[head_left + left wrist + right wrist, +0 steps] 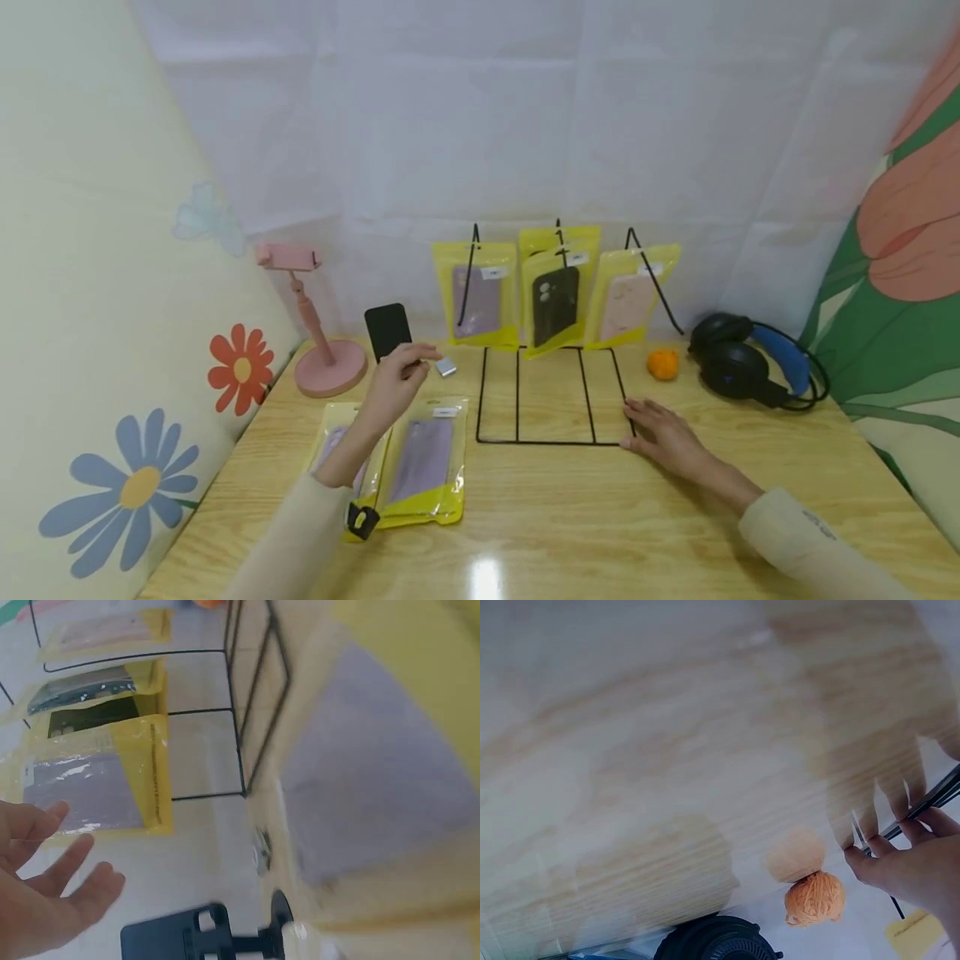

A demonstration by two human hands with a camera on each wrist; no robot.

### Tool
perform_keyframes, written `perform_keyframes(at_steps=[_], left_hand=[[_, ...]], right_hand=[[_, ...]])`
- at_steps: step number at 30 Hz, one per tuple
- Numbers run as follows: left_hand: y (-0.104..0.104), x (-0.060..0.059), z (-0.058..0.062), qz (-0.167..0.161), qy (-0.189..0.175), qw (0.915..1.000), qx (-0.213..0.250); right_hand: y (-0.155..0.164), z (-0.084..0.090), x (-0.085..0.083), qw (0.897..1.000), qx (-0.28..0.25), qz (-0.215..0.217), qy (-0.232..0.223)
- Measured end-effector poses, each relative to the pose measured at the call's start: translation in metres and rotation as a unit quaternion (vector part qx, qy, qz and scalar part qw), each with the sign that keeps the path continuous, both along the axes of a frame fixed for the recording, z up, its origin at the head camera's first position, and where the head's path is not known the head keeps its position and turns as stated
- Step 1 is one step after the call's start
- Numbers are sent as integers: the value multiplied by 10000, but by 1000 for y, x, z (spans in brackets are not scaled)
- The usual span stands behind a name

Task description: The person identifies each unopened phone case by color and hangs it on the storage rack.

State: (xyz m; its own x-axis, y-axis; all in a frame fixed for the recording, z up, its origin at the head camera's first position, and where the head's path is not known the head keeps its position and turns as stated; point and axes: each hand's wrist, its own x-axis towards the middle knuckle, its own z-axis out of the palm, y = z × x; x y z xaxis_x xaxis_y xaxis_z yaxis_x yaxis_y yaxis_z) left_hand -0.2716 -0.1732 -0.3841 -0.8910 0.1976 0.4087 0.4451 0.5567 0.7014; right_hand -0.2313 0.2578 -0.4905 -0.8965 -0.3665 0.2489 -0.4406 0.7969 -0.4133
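Note:
My left hand (pixel 397 387) is raised over the table's left part, fingers loosely bent and holding nothing. Below its forearm lie two yellow-edged packets with purple phone cases, one a flat packet (pixel 422 462), the other a partly covered packet (pixel 330 446). From a black wire rack (pixel 532 442) hang a purple-case packet (pixel 477 300), a black-case packet (pixel 555 304) with another behind it, and a pink-case packet (pixel 628 302). My right hand (pixel 667 437) rests its fingertips on the right side of the rack's base, as the right wrist view (pixel 911 862) also shows.
At the left back stands a pink phone stand (pixel 330 367), beside a black phone-shaped stand (pixel 388 329) and a small silver object (pixel 446 366). An orange yarn ball (pixel 663 364) and black headphones (pixel 738 367) with a blue band lie right of the rack.

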Motion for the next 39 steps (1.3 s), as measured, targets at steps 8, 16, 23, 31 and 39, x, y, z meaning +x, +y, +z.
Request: perform_keyframes(at_steps=[8,16,23,31,39], left_hand=[[-57,39,-25,885,115,9907,-1031],[-93,67,-49,1298,-1447,9582,-2098],[-101,72,-56,1476,-2558,9145,-2766],[-102,72,-55,1372,-2463,9096,-3052],[-104,69,-51,1342,-2435,9164,-2880]], right_hand=[[0,6,2,10000,7,-50,73],[1,5,2,10000,44,-66,-47],[-2,-1,0,10000,-14,8,47],[-2,-1,1,10000,-39,-9,-38],[-2,0,2,10000,7,-20,-20]])
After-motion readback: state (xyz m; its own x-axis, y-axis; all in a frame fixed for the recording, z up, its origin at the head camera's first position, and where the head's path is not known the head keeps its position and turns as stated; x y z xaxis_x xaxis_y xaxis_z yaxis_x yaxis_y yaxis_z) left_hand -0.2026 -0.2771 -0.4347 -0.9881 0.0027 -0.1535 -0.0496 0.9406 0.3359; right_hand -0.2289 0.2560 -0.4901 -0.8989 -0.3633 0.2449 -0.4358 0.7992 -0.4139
